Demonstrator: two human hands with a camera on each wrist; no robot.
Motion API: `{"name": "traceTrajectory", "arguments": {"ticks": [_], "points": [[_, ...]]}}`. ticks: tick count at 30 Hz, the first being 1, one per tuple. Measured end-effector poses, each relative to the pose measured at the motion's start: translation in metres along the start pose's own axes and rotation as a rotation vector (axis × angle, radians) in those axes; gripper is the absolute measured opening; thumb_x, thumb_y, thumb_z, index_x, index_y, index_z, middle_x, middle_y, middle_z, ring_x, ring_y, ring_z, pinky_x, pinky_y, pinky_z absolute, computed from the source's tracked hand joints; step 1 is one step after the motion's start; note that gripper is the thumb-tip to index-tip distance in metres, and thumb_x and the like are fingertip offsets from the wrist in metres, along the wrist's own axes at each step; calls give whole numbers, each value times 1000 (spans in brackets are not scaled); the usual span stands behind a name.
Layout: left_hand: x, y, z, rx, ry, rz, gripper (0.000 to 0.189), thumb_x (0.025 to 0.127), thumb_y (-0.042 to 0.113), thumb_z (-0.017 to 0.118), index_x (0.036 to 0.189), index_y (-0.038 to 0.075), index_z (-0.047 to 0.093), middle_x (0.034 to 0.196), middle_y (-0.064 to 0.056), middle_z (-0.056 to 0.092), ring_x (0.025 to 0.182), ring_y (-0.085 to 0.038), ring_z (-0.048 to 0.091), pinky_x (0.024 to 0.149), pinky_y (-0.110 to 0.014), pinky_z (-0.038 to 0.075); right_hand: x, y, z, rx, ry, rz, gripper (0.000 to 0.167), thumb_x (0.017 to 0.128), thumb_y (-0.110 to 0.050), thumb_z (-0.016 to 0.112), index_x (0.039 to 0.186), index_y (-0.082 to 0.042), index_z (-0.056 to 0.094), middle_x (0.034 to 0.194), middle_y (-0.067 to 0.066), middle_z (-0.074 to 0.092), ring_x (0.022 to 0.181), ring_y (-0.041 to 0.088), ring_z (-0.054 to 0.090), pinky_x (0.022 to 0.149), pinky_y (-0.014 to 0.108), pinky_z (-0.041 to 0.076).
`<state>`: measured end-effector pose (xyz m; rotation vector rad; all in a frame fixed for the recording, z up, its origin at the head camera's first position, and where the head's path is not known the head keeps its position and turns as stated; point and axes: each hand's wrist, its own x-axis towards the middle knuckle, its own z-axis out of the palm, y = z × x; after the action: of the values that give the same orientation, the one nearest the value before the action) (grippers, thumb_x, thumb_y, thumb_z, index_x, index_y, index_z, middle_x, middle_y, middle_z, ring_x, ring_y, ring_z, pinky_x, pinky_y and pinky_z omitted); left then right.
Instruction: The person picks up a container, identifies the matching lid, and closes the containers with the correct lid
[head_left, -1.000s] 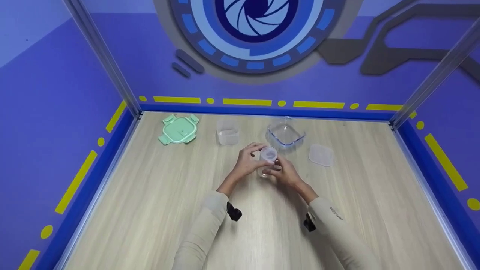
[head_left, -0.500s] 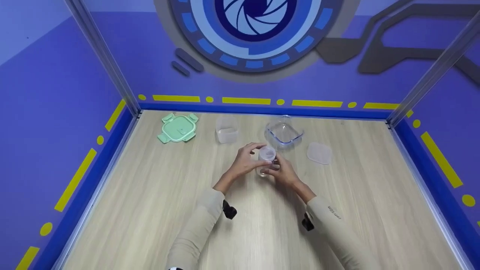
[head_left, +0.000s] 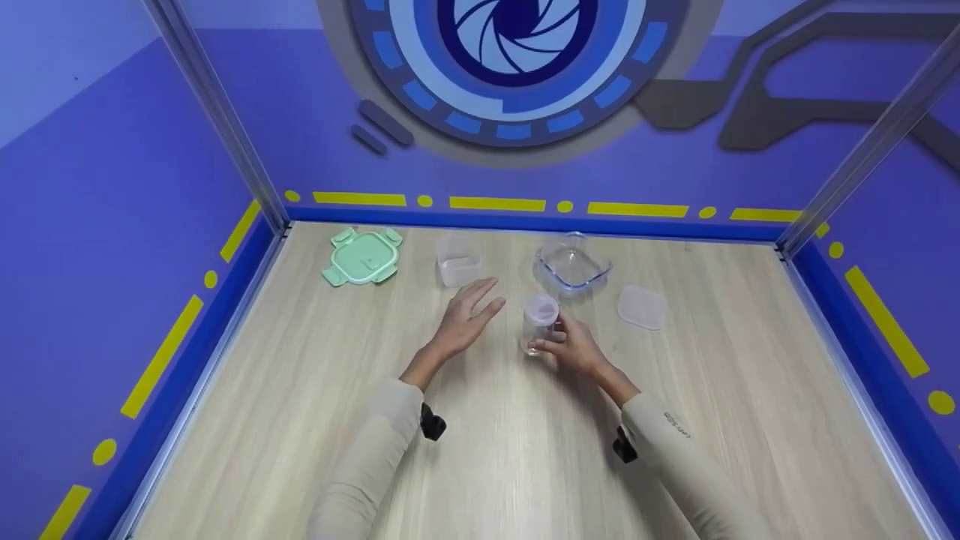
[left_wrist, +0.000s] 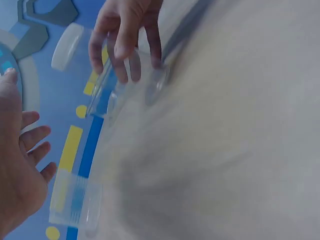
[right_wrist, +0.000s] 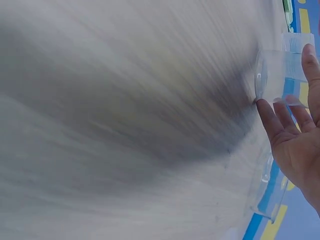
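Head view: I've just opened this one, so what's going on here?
A person's right hand holds a clear jar upright, apparently on the table, with a round cap on top. The left hand is apart from the jar, fingers loosely extended, and holds nothing. Beyond the hands, from left to right, lie a green lid, a square plastic tub and a glass bowl; a flat pale lid lies to the right of the jar.

On the surface, a green lid lies at ten o'clock, a clear dish at one and a flat translucent lid at two.
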<state>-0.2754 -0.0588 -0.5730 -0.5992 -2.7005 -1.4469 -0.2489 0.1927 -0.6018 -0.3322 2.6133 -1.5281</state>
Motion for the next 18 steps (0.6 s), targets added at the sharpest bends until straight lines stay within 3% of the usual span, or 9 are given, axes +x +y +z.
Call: {"name": "traceTrajectory", "arguments": {"ticks": [4, 10, 18], "points": [[-10, -15, -14, 192, 23, 44, 68, 102, 43, 58, 156, 4, 41, 164, -17, 37, 156, -34, 28, 127, -56, 19, -3, 0, -5, -1, -14, 10, 74, 86, -16, 83, 150, -7, 46, 144, 19, 59, 132, 38, 59, 112, 56, 46], [-22, -32, -34, 481, 6, 92, 82, 96, 54, 62, 158, 6, 38, 167, -18, 30, 157, -38, 24, 125, -63, 20, -5, 4, -12, 4, -18, -24, 74, 86, -15, 83, 149, -3, 46, 144, 23, 59, 131, 42, 59, 110, 57, 47], [-34, -49, -46, 665, -17, 72, 86, 95, 60, 61, 159, 9, 35, 168, -16, 30, 158, -35, 21, 126, -62, 17, -7, 10, -23, -5, -19, -34, 73, 86, -13, 83, 147, 0, 46, 144, 25, 58, 131, 44, 59, 112, 58, 45]]}}
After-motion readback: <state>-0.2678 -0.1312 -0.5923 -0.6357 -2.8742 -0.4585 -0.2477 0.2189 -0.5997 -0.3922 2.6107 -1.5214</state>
